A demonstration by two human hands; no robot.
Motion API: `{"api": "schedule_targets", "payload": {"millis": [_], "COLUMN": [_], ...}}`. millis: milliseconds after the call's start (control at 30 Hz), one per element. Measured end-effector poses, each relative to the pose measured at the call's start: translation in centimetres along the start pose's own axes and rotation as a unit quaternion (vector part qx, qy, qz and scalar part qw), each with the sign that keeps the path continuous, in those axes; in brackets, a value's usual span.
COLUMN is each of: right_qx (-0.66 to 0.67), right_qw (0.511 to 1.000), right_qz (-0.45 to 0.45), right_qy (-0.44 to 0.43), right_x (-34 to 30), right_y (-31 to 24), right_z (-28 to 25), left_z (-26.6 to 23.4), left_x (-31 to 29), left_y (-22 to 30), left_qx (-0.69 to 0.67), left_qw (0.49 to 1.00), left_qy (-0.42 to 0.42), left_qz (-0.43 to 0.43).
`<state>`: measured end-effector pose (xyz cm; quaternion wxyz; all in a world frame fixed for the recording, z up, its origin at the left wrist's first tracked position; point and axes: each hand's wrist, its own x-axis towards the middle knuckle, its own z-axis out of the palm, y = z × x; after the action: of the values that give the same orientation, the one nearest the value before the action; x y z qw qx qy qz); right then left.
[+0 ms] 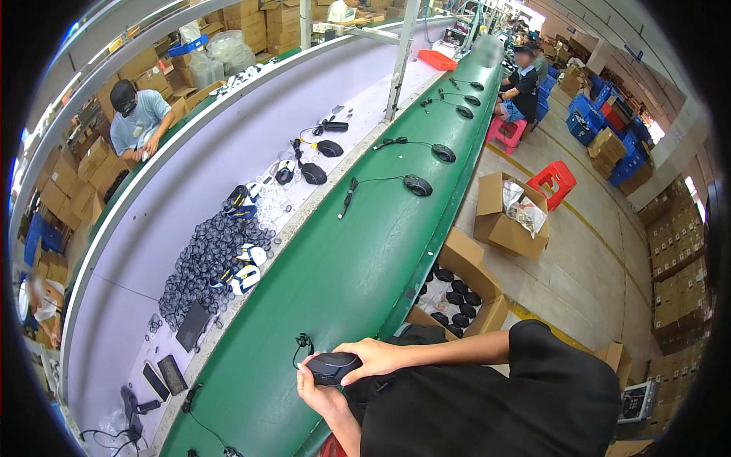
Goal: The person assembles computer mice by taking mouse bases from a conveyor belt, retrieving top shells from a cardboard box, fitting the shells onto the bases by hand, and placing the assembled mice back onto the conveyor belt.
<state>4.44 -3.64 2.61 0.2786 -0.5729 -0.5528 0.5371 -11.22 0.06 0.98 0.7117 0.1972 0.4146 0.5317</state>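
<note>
A black computer mouse [332,367] is held between my two hands above the near part of the green conveyor belt [335,282]. My left hand [320,394] has its fingers closed around the mouse's near side and front end. From the right, my right hand [375,358] grips the other end, with thumb and fingers on its sides. The mouse's bundled cable [303,341] lies beyond it, over the belt. Parts of the mouse are covered by my fingers.
Farther up the belt lie several mice, including one [417,185] with its cable stretched out. On the left ledge sits a heap of small dark rings [202,255] beside tape rolls [245,279]. A carton of mice [487,293] stands right; co-workers sit beyond.
</note>
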Motion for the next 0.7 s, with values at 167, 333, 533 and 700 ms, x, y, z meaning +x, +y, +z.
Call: {"api": "schedule_targets", "payload": {"millis": [167,333,533,700], "right_qx": [-0.123,0.100,-0.520,-0.199], "right_qw": [0.987,0.982,0.819,0.687], "right_qz": [0.076,0.128,0.239,0.365], "right_qy": [-0.072,-0.101,-0.042,0.597], "right_x": [0.3,1.4,0.3,-2.4], "right_y": [-0.4,6.9,25.6,16.3], "right_z": [0.0,-2.1,-26.2,-35.2], "left_z": [-0.8,-3.3,-2.7,-4.1], "left_x": [0.0,-1.1,-1.6,-1.3], "left_y": [-1.0,-1.4,-0.9,-0.9], "left_qx": [0.033,0.059,0.039,0.062], "left_qw": [0.999,0.997,0.997,0.994], "left_qy": [0.000,0.022,-0.024,-0.033], "left_qz": [-0.034,-0.053,-0.068,-0.079]}}
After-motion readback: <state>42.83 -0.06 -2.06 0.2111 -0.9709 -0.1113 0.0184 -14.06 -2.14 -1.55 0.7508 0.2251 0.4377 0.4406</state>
